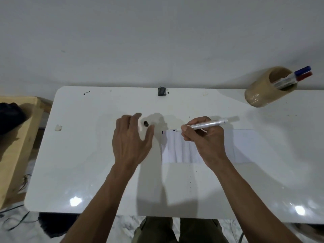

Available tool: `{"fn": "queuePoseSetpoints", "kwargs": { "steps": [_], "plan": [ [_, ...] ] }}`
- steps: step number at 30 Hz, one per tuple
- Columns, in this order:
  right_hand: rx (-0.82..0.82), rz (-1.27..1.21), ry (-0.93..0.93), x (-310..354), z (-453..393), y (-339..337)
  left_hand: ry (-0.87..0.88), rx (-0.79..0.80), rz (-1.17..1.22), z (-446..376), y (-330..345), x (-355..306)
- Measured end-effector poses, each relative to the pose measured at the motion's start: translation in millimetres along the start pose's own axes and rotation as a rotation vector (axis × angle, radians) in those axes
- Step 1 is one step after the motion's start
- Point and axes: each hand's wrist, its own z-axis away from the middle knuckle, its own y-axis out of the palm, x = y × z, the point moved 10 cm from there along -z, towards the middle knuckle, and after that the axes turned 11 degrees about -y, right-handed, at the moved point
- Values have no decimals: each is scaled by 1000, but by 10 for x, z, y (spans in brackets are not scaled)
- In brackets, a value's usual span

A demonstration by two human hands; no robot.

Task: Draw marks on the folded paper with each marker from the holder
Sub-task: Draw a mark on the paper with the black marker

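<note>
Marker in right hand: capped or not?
Uncapped. The marker shows a bare tip over the paper; a black cap lies by the left hand.

Mid-frame, the right hand [205,142] grips an uncapped marker [206,124], its tip at the top left edge of the paper [243,146], near small red and blue marks [163,132]. Left of it, the left hand [130,142] hovers with fingers spread around a black cap [145,123] on the table [87,155]. At upper right, a holder [257,95] keeps a blue-capped marker [302,70] and a red-capped marker [305,76].
</note>
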Motion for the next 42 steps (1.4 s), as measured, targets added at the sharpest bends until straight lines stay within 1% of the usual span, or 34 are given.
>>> {"fn": "queuePoseSetpoints", "kwargs": {
  "steps": [1, 2, 4, 6, 9, 12, 19, 26, 32, 42],
  "plan": [
    [33, 26, -19, 6, -8, 33, 52, -41, 22, 143, -37, -42],
    [65, 54, -40, 9, -17, 72, 110, -44, 28, 293, -6, -76],
    [121, 118, -87, 12, -36, 143, 218, 30, -1, 553, 202, -116],
    [176, 215, -151, 9, -59, 224, 270, 97, -57, 707, 422, -92],
    [202, 324, -209, -22, -100, 288, 280, 97, -107, 732, 541, -51],
    [176, 370, -205, -109, -144, 259, 304, 76, -133, 739, 556, -66],
    [134, 378, -174, -218, -179, 202, 295, 26, -130, 725, 540, -60],
    [143, 414, -210, -200, -189, 223, 292, 15, -127, 725, 564, -30],
    [132, 408, -170, -238, -200, 216, 282, 19, -128, 719, 592, -12],
    [167, 455, -183, -238, -204, 232, 290, 0, -130, 728, 572, -21]
  ]
}}
